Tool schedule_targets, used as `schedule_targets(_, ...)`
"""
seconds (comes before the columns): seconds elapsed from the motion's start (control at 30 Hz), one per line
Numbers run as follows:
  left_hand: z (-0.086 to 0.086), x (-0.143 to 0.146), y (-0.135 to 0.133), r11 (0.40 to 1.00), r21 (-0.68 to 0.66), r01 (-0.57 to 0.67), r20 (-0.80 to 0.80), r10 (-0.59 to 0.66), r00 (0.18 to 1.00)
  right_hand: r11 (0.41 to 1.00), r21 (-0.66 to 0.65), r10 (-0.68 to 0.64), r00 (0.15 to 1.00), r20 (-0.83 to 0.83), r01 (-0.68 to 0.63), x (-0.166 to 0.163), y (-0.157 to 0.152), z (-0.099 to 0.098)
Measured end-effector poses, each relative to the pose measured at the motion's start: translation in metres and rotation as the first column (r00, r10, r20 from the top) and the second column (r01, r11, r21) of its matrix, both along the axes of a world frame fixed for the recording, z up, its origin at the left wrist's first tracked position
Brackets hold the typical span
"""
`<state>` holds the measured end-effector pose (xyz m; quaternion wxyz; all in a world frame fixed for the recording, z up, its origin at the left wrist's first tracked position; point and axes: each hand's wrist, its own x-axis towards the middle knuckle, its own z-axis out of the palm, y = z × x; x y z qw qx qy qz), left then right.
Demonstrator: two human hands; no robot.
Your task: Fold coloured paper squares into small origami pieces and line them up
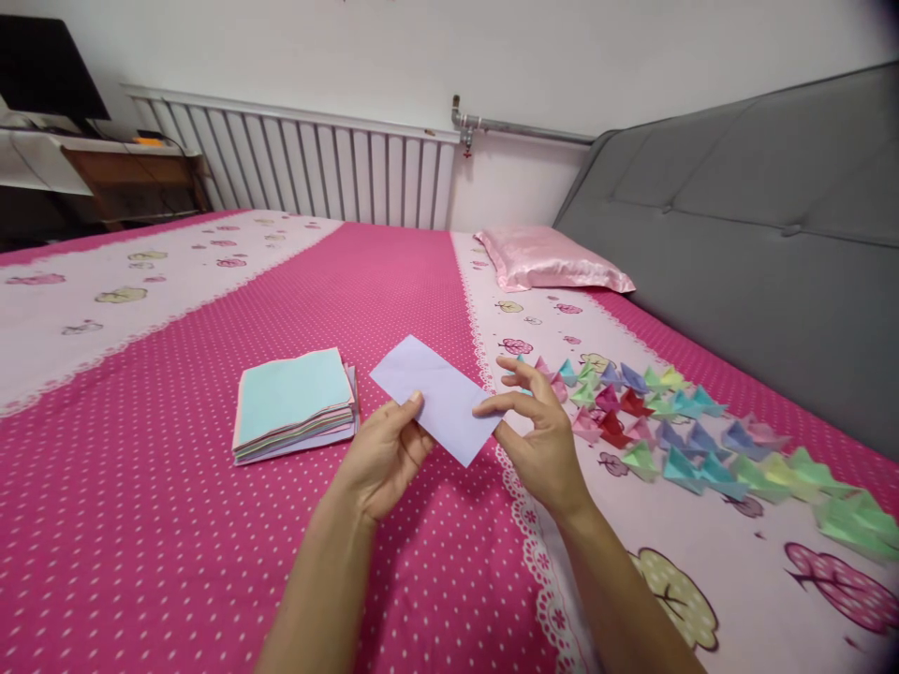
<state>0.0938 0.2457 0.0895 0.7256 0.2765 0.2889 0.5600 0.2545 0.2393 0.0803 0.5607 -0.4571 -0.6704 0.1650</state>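
A lavender sheet of paper [439, 398], rectangular in outline, is held slantwise above the bed. My left hand [390, 454] pinches its lower left edge, thumb on top and fingers underneath. At the right end, my right hand [537, 431] grips the paper between thumb and index finger, its other fingers raised. Left of my hands lies a stack of coloured paper [295, 402] with a light blue sheet on top. Several folded paper boats [695, 440] in many colours stand in rows to the right of my right hand.
A pink dotted bedspread [211, 552] covers the bed. At the far right corner lies a pink satin pillow [552, 257], against a grey padded headboard [758, 187]. Behind the bed are a white radiator [302, 154] and a desk [133, 173] with a black monitor [49, 65].
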Motion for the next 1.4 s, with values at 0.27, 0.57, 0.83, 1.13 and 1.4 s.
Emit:
schedule_targets(0.27,0.003,-0.001,-0.002,0.999,0.023,0.035,0.115,-0.038,0.993,0.996,-0.027,0.082,0.994,0.068,-0.08,0.002,0.0,0.0)
schedule_targets(0.57,0.006,0.007,-0.004,0.998,0.006,0.067,0.2,-0.067,0.978,0.992,-0.059,0.117,0.991,0.064,-0.113,0.001,0.0,0.0)
schedule_targets(0.83,0.006,0.008,-0.006,0.989,-0.006,0.151,0.193,-0.147,0.97,0.996,-0.058,0.061,0.995,-0.08,-0.065,0.001,0.003,-0.002)
schedule_targets(1.13,0.004,0.012,-0.006,0.988,-0.005,0.157,0.172,-0.154,0.973,0.986,-0.167,-0.05,0.959,-0.277,0.004,-0.011,-0.003,-0.004)
schedule_targets(1.4,-0.004,0.018,-0.008,0.984,0.137,0.118,-0.078,-0.108,0.991,0.981,-0.191,-0.099,0.933,-0.346,0.034,-0.015,-0.004,-0.004)
